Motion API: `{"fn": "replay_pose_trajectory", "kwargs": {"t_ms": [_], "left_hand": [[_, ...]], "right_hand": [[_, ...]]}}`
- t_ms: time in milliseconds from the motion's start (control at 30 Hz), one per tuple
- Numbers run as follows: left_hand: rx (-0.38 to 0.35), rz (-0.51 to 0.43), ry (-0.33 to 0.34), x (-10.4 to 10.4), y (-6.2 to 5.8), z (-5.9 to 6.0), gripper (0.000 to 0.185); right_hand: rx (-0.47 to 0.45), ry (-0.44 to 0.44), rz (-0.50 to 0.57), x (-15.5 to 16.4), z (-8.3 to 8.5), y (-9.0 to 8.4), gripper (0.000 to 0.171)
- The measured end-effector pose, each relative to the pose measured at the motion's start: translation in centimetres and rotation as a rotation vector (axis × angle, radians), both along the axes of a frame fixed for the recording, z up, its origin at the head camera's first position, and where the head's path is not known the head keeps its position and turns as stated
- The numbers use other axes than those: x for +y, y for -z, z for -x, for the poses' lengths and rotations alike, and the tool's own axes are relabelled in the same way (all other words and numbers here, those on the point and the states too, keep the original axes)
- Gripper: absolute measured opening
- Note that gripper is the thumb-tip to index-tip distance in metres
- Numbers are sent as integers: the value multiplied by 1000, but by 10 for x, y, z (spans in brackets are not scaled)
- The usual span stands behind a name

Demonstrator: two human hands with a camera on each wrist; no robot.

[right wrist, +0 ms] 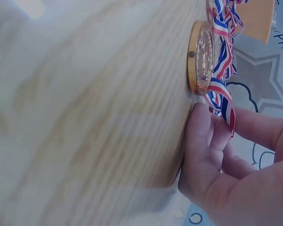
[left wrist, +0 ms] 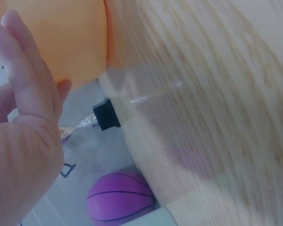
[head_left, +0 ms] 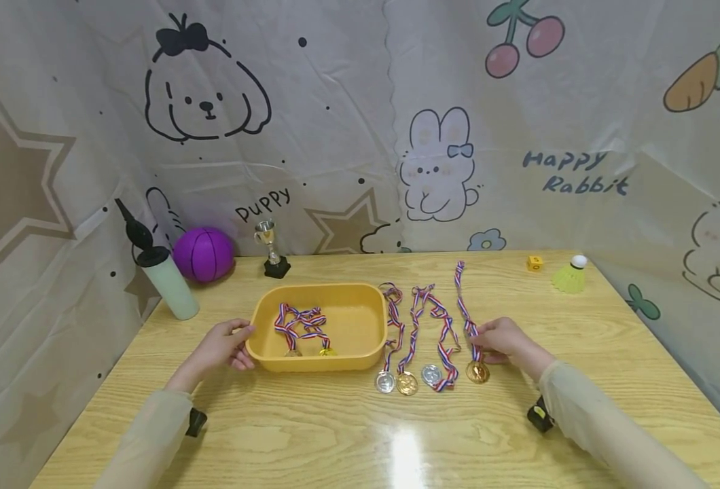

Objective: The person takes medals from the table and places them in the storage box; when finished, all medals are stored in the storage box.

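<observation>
I see the gold medal [head_left: 477, 371] lying flat on the table [head_left: 360, 441], rightmost of a row of four, its striped ribbon [head_left: 464, 305] stretched away toward the back wall. My right hand [head_left: 507, 341] sits just beside it and pinches that ribbon between thumb and fingers right above the disc; the right wrist view shows the fingers [right wrist: 254, 127] curled round the ribbon next to the medal's edge. To the left lie a silver medal [head_left: 430, 373], another gold medal [head_left: 406, 384] and a second silver medal [head_left: 385, 382], ribbons bunched above them. Just beside those stands the yellow tray [head_left: 360, 356], holding two more medals [head_left: 303, 326] in a tangle. My left hand [head_left: 222, 346] rests against the tray's left wall, fingers straight, not gripping. Further back stand a small trophy [head_left: 270, 250], a purple ball [head_left: 203, 254] and a pump bottle [head_left: 163, 275]; a yellow shuttlecock [head_left: 570, 275] and a yellow die [head_left: 534, 263] sit far right.
</observation>
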State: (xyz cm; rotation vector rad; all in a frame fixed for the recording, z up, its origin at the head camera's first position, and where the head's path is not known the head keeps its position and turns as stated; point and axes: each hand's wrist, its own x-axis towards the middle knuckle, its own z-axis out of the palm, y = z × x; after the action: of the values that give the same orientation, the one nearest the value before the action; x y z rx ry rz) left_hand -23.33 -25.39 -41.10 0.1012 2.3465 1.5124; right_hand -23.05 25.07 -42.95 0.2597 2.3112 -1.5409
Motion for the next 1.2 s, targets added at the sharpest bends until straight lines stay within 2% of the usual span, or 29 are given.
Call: {"fn": "replay_pose_trajectory", "kwargs": {"t_ms": [167, 267, 567, 700, 833, 933, 1200], "left_hand": [[2, -3, 2, 0, 0, 0, 49], [0, -8, -1, 0, 1, 0, 48], [10, -1, -6, 0, 2, 1, 49], [10, 5, -4, 0, 3, 1, 49], [8, 11, -10, -1, 4, 2, 48], [9, 15, -14, -2, 5, 3, 47], [5, 6, -14, -2, 5, 3, 48]], "right_hand": [[-5, -20, 76, 6, 2, 2, 11], [-14, -46, 125, 9, 2, 1, 9], [33, -107, 203, 15, 3, -1, 20], [20, -102, 277, 16, 3, 1, 24], [3, -104, 323, 17, 1, 4, 22], [1, -110, 335, 17, -1, 5, 21], [17, -100, 277, 16, -2, 6, 30]]}}
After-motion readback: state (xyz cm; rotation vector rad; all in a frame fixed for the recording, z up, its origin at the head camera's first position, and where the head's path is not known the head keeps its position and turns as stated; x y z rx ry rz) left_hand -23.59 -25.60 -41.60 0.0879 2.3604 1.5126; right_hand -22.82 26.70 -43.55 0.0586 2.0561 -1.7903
